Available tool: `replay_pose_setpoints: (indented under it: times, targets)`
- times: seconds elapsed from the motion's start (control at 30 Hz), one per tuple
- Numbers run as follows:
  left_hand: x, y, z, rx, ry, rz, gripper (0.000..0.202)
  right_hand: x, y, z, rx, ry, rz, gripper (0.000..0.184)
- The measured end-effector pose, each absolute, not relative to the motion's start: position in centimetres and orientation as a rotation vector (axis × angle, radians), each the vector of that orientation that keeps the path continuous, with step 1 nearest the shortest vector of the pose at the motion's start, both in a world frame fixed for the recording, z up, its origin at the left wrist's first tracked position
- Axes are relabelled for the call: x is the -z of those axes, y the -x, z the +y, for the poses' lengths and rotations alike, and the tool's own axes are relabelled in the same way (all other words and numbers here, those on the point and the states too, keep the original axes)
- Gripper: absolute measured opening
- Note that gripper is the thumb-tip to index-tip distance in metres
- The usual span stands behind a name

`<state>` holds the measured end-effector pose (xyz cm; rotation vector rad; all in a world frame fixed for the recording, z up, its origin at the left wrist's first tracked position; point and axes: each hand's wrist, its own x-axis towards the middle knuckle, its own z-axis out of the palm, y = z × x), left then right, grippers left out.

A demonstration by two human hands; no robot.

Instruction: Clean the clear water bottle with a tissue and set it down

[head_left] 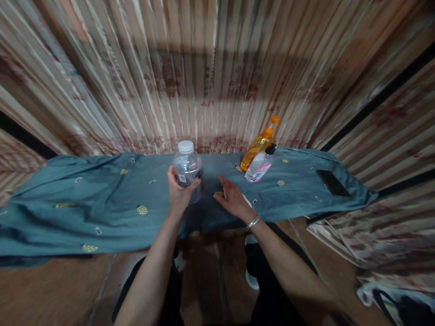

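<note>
My left hand [182, 190] is wrapped round a clear plastic bottle [186, 164] with a white screw cap. The bottle stands upright at the middle of the cloth-covered surface, and part of its label shows beside my thumb. To its right, my right hand [234, 199] hovers low over the cloth, fingers apart and holding nothing. A silver bracelet is on that wrist. Beyond the right hand stand a clear bottle [259, 167] with a black pump and pink markings, and an amber bottle [255, 151] with an orange pump just behind it.
A teal patterned cloth [112, 213] covers the long, narrow surface. A flat dark phone-like object [333, 183] lies at its right end. Pleated curtains [210, 81] hang close behind, with dark bars at both sides. Below are a tiled floor and my legs.
</note>
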<state>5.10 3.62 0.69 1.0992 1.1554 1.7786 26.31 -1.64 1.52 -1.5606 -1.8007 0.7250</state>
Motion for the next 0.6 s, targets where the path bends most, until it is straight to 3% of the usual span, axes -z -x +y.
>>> replay_pose_setpoints:
  times: [0.17, 0.37, 0.6]
  targets:
    - [0.2, -4.2, 5.0, -1.785, -1.162, 1.226, 0.108, -1.2, -25.8, -1.5, -0.747, 1.548, -1.807, 0.065]
    - [0.8, -3.9, 5.0, -1.815, -1.102, 1.198, 0.109, -1.2, -26.8, -1.2, -0.826, 1.570, -1.723, 0.023]
    - [1.8, -3.6, 3.4, -1.723, -1.077, 1.308, 0.115, -2.7, -28.2, -1.2, -0.640, 1.697, -1.895, 0.030]
